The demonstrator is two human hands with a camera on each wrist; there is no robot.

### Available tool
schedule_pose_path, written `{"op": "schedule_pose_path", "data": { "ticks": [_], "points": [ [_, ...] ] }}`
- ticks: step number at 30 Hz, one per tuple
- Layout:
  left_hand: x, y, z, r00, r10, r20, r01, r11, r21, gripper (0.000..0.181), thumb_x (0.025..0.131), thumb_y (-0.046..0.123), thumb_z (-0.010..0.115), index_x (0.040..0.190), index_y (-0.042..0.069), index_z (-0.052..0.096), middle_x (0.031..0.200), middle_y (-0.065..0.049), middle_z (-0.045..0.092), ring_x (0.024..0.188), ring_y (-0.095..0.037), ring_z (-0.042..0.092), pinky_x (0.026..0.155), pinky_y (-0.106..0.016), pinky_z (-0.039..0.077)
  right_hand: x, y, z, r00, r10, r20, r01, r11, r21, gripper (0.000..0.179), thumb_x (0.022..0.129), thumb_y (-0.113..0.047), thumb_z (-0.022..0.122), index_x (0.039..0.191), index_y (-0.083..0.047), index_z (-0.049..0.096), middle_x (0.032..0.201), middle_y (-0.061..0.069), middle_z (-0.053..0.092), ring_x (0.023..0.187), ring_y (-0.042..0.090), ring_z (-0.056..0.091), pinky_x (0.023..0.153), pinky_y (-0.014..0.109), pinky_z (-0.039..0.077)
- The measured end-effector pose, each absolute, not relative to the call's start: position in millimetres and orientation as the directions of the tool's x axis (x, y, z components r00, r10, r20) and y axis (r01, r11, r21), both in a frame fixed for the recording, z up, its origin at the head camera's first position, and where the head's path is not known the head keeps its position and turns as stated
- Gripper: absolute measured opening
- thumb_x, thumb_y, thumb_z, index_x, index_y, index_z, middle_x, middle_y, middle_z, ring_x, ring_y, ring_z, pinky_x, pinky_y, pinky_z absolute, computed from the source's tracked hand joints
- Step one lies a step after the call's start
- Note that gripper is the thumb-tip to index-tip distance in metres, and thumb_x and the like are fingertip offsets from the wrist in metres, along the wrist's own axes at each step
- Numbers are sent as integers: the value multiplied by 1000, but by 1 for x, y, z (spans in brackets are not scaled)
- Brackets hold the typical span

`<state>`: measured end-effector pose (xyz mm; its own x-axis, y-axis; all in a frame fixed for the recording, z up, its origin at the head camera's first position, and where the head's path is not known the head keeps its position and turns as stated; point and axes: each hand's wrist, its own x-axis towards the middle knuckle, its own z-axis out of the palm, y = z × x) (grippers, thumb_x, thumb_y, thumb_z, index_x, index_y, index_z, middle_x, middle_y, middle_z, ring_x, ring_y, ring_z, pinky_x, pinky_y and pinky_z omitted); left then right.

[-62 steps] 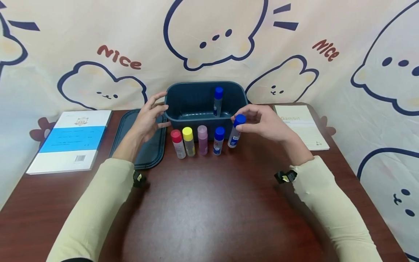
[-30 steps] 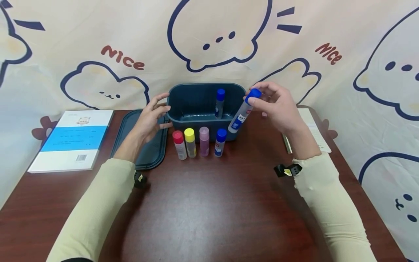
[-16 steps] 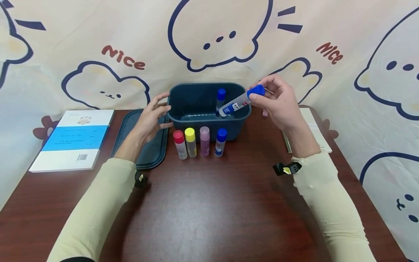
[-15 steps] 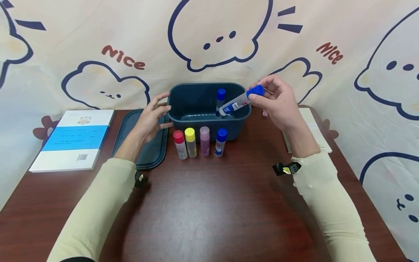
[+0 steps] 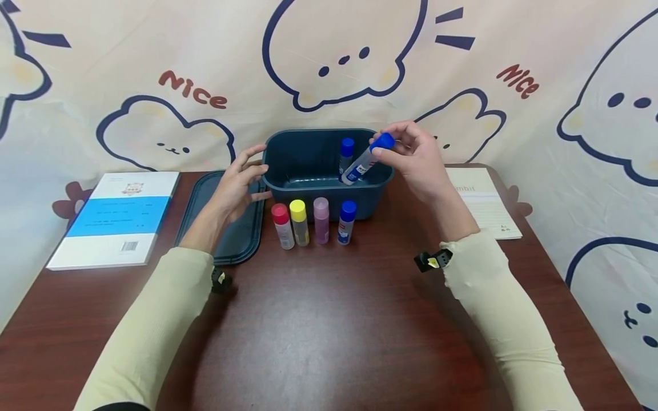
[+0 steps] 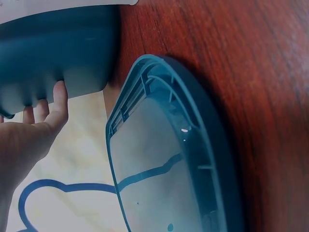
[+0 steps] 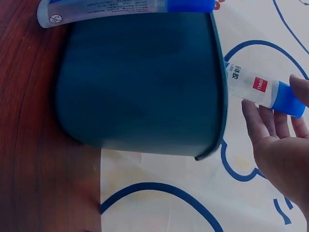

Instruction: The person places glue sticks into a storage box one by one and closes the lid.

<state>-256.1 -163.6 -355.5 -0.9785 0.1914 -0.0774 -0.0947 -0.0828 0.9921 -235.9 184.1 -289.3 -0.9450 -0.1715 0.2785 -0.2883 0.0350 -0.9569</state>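
Note:
My right hand pinches a blue-capped glue bottle by its cap. The bottle is tilted, its lower end over the inside of the dark teal bin. In the right wrist view, the glue bottle shows a red label, and its bottom is hidden behind the bin wall. Another blue-capped glue bottle stands upright in the bin. My left hand touches the bin's left end with its fingertips. In front of the bin stand a red-capped bottle, a yellow-capped bottle, a purple bottle and a blue-capped glue bottle.
The bin's teal lid lies on the brown table, beneath my left forearm. A blue-and-white book lies at the far left. A pale notebook is partly behind my right arm. A patterned cloth hangs behind.
My right hand lifted the glue bottle from the row's right end and brought it over the bin. Lately it moved left and the bottle became steeper. My left hand stayed at the bin.

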Motion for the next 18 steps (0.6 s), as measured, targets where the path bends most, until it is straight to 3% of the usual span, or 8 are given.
{"op": "schedule_pose_path", "data": {
  "ticks": [18],
  "points": [
    [-256, -164, -355, -979, 187, -80, -98, -85, 992, 49, 107, 20, 51, 154, 27, 39, 160, -10, 24, 134, -31, 26, 108, -64, 37, -253, 165, -295, -957, -175, 232, -254, 114, -960, 37, 92, -11, 75, 127, -6, 62, 127, 14, 64, 115, 25, 62, 105, 39, 48]
  ]
}}
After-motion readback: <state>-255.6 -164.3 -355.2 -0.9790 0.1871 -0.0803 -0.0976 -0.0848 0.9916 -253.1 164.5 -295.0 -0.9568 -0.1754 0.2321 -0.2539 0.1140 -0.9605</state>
